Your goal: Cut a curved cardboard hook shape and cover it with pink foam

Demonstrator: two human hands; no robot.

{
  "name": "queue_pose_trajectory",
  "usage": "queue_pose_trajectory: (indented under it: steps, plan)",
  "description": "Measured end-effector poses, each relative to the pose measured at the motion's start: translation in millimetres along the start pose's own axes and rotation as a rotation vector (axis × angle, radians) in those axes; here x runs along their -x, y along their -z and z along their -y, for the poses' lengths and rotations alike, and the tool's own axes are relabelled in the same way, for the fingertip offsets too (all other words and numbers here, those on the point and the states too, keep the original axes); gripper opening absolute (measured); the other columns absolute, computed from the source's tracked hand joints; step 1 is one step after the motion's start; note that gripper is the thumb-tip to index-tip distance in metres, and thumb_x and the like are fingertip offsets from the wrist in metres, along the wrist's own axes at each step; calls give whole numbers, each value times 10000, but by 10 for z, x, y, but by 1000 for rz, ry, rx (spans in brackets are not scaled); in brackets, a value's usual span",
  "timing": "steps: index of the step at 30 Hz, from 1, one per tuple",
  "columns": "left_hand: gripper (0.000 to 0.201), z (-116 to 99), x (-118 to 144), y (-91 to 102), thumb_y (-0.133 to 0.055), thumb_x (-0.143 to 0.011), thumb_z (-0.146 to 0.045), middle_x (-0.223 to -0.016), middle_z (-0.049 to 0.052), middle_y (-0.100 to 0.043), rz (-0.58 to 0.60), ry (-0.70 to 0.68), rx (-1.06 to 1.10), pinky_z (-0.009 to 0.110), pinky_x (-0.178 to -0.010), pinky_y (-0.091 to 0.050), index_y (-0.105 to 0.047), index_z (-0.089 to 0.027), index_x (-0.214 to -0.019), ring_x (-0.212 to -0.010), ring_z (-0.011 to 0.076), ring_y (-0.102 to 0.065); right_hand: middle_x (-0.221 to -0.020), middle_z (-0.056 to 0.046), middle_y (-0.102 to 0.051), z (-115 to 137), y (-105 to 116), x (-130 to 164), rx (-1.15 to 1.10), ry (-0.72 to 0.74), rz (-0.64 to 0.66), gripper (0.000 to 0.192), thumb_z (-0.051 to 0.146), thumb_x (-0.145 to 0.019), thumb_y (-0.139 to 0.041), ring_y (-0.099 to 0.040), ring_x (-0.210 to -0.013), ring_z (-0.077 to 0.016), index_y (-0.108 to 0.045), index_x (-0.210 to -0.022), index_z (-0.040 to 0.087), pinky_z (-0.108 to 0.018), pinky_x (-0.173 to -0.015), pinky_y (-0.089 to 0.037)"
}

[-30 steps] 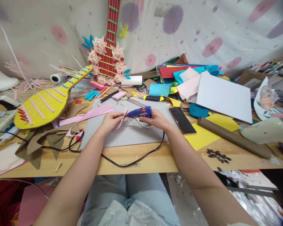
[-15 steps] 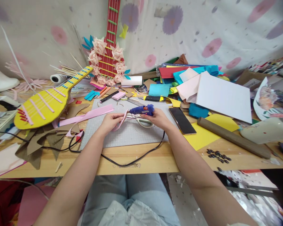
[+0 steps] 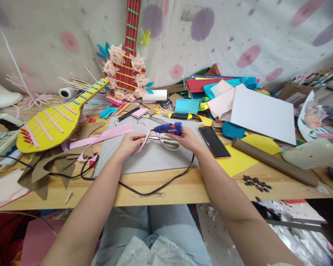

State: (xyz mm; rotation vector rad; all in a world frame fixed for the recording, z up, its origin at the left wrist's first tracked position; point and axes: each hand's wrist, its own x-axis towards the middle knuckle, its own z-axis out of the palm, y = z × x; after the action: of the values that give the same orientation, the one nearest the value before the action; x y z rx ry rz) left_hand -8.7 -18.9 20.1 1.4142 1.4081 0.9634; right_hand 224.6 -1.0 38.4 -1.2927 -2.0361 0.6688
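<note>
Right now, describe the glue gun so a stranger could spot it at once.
Find the grey cutting mat mid-table. Above it the right hand grips the glue gun, its nozzle toward the pink strip. It alone is blue with a black cord.

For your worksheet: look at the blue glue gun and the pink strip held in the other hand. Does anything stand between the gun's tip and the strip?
Nothing visible does. The right hand holds the glue gun with its tip pointing left at the pink strip, held up by the left hand. The scissors lie lower, on the grey mat.
</note>
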Motion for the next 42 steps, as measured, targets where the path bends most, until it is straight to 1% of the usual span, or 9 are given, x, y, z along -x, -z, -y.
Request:
queue_pose_trajectory:
  steps: [7,12,16,21,27,33,42]
  plan:
    - [402,-1,2,4,-613,-636,-341,-744,40,-664,-7,0,10,174,-412,-318,-690,-150,-981,-502,71,-414,-870,-51,-678,-32,-18,3,-6,9,12,370,456,-742,-561,-600,-779,-188,-663,-960,175,-299,-713,-462]
    - [391,-28,13,-2,-612,-633,-329,-775,47,-676,-22,0,17,182,-422,-326,-693,-148,-970,-500,71,-421,-942,-55,-672,-39,-10,17,-114,-6,10,382,454,-741,-564,-603,-840,-194,-649,-994,180,-312,-761,-463]
    - [381,-45,18,-10,-613,-626,-321,-794,49,-681,-40,12,29,186,-424,-329,-696,-152,-958,-509,76,-436,-945,-58,-672,-33,-3,25,-159,-35,-4,389,448,-730,-576,-603,-861,-201,-647,-995,173,-329,-783,-463]
    - [394,-47,20,-8,-613,-627,-326,-767,42,-677,-42,27,23,191,-416,-322,-691,-151,-971,-492,74,-434,-919,-51,-679,-20,-26,26,-135,-11,44,361,442,-722,-586,-605,-830,-194,-657,-953,173,-316,-767,-466]
    - [399,-22,9,0,-612,-636,-339,-762,40,-673,-30,13,17,190,-423,-325,-687,-152,-981,-498,76,-442,-919,-52,-674,-26,-24,18,-71,26,72,347,428,-736,-577,-596,-832,-190,-653,-960,174,-303,-758,-461]
    - [388,8,-1,1,-611,-634,-351,-769,38,-677,-31,16,19,193,-428,-321,-693,-169,-967,-489,77,-447,-878,-41,-677,-3,-10,27,-71,60,117,319,422,-740,-575,-599,-794,-179,-656,-926,176,-286,-732,-464]
    - [387,18,-13,-10,-599,-641,-345,-759,41,-674,-14,-17,-25,194,-422,-329,-694,-163,-969,-497,85,-456,-894,-38,-673,-19,-41,16,-57,79,99,306,427,-742,-570,-598,-793,-177,-649,-921,192,-286,-731,-461]
